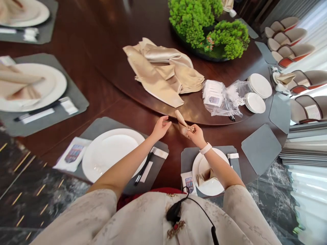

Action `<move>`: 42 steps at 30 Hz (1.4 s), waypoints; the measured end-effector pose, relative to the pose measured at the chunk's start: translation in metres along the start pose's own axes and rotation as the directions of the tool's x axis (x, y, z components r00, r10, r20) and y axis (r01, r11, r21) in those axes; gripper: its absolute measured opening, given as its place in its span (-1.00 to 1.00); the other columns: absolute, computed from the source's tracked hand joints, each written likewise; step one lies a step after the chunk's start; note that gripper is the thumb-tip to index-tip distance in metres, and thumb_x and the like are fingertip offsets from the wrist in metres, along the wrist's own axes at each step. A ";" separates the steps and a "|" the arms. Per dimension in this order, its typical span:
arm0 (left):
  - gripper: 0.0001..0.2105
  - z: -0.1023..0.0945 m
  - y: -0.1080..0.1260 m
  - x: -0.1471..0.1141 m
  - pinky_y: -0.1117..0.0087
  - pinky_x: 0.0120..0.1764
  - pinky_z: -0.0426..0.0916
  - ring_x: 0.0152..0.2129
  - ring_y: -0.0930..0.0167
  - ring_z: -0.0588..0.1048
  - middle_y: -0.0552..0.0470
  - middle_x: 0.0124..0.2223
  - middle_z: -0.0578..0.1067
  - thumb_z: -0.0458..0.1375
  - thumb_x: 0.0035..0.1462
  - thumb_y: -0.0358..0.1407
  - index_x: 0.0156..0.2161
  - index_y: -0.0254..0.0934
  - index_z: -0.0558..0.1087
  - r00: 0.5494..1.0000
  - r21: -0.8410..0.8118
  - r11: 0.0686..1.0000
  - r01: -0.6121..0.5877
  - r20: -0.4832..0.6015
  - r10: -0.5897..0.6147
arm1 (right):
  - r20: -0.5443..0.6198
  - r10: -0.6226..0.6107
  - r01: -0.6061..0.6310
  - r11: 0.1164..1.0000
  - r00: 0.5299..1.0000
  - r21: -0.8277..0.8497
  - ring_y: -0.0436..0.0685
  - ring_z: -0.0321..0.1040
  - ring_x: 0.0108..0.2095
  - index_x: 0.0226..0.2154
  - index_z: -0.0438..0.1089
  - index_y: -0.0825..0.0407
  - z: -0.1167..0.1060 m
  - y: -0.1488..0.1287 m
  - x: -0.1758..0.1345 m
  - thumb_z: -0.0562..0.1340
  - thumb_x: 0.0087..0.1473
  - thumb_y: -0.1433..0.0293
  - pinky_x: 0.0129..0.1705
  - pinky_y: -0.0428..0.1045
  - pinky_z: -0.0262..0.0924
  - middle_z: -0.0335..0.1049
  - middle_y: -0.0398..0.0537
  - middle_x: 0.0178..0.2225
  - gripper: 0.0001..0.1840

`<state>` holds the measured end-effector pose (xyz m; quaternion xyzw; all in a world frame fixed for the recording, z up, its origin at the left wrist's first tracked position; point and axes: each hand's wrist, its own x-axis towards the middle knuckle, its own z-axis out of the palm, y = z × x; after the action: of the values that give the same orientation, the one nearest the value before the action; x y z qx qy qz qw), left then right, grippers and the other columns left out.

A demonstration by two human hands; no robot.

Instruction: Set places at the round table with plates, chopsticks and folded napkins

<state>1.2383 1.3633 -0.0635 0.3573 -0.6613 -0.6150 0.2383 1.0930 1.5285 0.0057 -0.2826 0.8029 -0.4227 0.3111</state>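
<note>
The beige napkin (pixel 182 121) is pinched in our right hand (pixel 198 136), bunched at its lower end between our fingers while a narrow folded end points away from us. We hold it over the wooden table (pixel 174 154), by the edge of the round turntable (pixel 143 20). Our left hand (pixel 161 127) is just beside it, fingers loosely spread and partly curled, a small gap from the cloth. On the turntable ahead of us lies a rumpled pile of beige cloths (pixel 153 80), and to its right we see plastic-wrapped packets (pixel 213 98), stacked white plates (pixel 260 86) and, farther back, a green plant (pixel 190 23). Nearer us, on grey placemats (pixel 186 163), sit a large white plate (pixel 93 160) with black chopsticks (pixel 144 166) beside it and, to the right, a smaller plate (pixel 213 189) carrying another folded napkin (pixel 204 177).
</note>
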 end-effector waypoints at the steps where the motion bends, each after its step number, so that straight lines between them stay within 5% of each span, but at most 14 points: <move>1: -0.44 -0.007 -0.004 -0.014 0.16 0.09 0.42 -0.03 0.28 0.53 -0.21 0.24 0.41 0.21 0.19 -0.01 0.22 -0.22 0.36 0.997 -0.114 0.990 0.081 0.021 -0.079 | 0.090 0.089 -0.105 0.977 0.992 0.188 0.06 0.36 -0.38 -0.37 0.25 -0.01 0.009 -0.005 -0.015 0.31 -0.07 0.29 -0.22 0.01 0.37 0.39 -0.19 -0.44 -0.76; 3: -0.38 -0.021 -0.008 -0.039 0.19 0.06 0.44 -0.03 0.27 0.53 -0.18 0.19 0.47 0.17 0.19 0.12 0.23 -0.21 0.37 0.979 -0.311 0.929 0.201 0.075 -0.187 | 0.363 0.192 -0.347 0.833 0.912 0.431 0.06 0.41 -0.37 -0.33 0.29 -0.01 0.029 -0.015 -0.045 0.36 -0.10 0.26 -0.23 0.02 0.40 0.43 -0.19 -0.42 -0.70; 5: -0.30 -0.038 -0.010 -0.061 0.21 0.00 0.45 -0.09 0.24 0.55 -0.17 0.04 0.57 0.11 0.16 0.25 0.17 -0.27 0.44 0.958 -0.431 0.855 0.287 0.114 -0.264 | 0.582 0.202 -0.533 0.698 0.788 0.479 0.07 0.45 -0.32 -0.25 0.34 -0.01 0.052 -0.023 -0.070 0.40 -0.11 0.26 -0.18 0.04 0.43 0.48 -0.17 -0.38 -0.64; 8: -0.27 -0.075 -0.016 -0.086 0.24 -0.09 0.45 -0.21 0.23 0.56 -0.13 -0.21 0.61 0.18 0.04 0.31 -0.02 -0.36 0.57 0.939 -0.456 0.825 0.333 0.081 -0.334 | 0.693 0.214 -0.637 0.635 0.688 0.437 0.03 0.46 -0.34 -0.26 0.38 0.01 0.089 -0.031 -0.092 0.45 -0.12 0.28 -0.21 -0.02 0.42 0.51 -0.16 -0.38 -0.63; 12: -0.43 -0.134 -0.032 -0.109 0.22 -0.06 0.41 -0.20 0.22 0.53 -0.10 -0.26 0.60 0.23 0.06 0.21 -0.23 -0.36 0.57 0.934 -0.310 0.908 0.283 -0.126 -0.334 | 0.700 0.230 -0.642 0.650 0.676 0.407 -0.03 0.42 -0.40 -0.36 0.38 0.04 0.147 -0.036 -0.104 0.48 -0.15 0.34 -0.29 -0.13 0.34 0.53 -0.18 -0.41 -0.68; 16: -0.64 -0.184 -0.049 -0.133 0.21 0.11 0.35 -0.02 0.24 0.50 -0.16 0.01 0.57 0.20 0.17 -0.06 -0.10 -0.32 0.53 0.870 -0.081 0.954 0.290 -0.393 -0.298 | 0.714 0.303 -0.712 0.591 0.632 0.379 0.00 0.45 -0.38 -0.34 0.37 0.02 0.210 -0.042 -0.109 0.41 -0.05 0.41 -0.25 -0.08 0.37 0.53 -0.20 -0.41 -0.77; 21: -0.64 -0.208 -0.063 -0.169 0.20 0.19 0.34 0.04 0.23 0.49 -0.12 0.08 0.55 0.15 0.21 -0.06 -0.05 -0.27 0.53 0.878 0.012 0.930 0.367 -0.336 -0.342 | 0.655 0.377 -0.733 0.527 0.655 0.429 -0.02 0.46 -0.37 -0.32 0.36 0.00 0.265 -0.049 -0.116 0.24 0.14 0.47 -0.16 -0.05 0.40 0.51 -0.26 -0.42 -0.95; 25: -0.50 -0.206 -0.063 -0.183 0.17 0.23 0.31 0.10 0.16 0.47 -0.13 0.07 0.57 0.11 0.20 0.12 -0.07 -0.27 0.56 0.942 0.028 0.958 0.286 -0.191 -0.276 | 0.618 0.389 -0.716 0.527 0.683 0.458 0.00 0.47 -0.32 -0.28 0.37 0.00 0.280 -0.051 -0.126 0.27 0.14 0.40 -0.14 -0.05 0.42 0.52 -0.21 -0.40 -0.94; 29: -0.34 -0.213 -0.059 -0.185 0.15 0.26 0.28 0.14 0.12 0.43 -0.13 0.12 0.55 0.05 0.16 0.28 0.00 -0.28 0.54 0.960 -0.058 0.967 0.249 -0.117 -0.254 | 0.604 0.380 -0.700 0.525 0.701 0.484 0.03 0.50 -0.24 -0.21 0.41 -0.01 0.277 -0.055 -0.133 0.28 0.20 0.25 -0.13 -0.03 0.45 0.56 -0.13 -0.28 -0.83; 34: -0.30 -0.244 -0.058 -0.174 0.17 0.19 0.32 0.13 0.16 0.43 -0.13 0.16 0.52 0.01 0.17 0.30 0.09 -0.27 0.48 0.947 -0.187 0.950 0.250 -0.158 -0.281 | 0.585 0.468 -0.749 0.429 0.662 0.504 0.04 0.52 -0.20 -0.16 0.41 -0.01 0.268 -0.054 -0.135 0.16 0.31 0.17 -0.06 0.04 0.48 0.56 -0.08 -0.23 -0.75; 42: -0.46 -0.279 -0.071 -0.153 0.31 -0.12 0.41 0.09 0.22 0.45 -0.08 0.23 0.46 0.06 0.22 0.16 0.13 -0.13 0.45 0.887 -0.175 0.921 0.347 -0.259 -0.383 | 0.563 0.464 -0.728 0.469 0.684 0.499 0.07 0.52 -0.21 -0.19 0.37 -0.04 0.260 -0.030 -0.137 0.22 0.22 0.23 0.01 0.14 0.49 0.54 -0.11 -0.28 -0.84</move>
<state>1.5583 1.3014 -0.0777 0.5457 -0.5007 -0.6301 0.2334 1.3794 1.4815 -0.0502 0.0896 0.5610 -0.4931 0.6589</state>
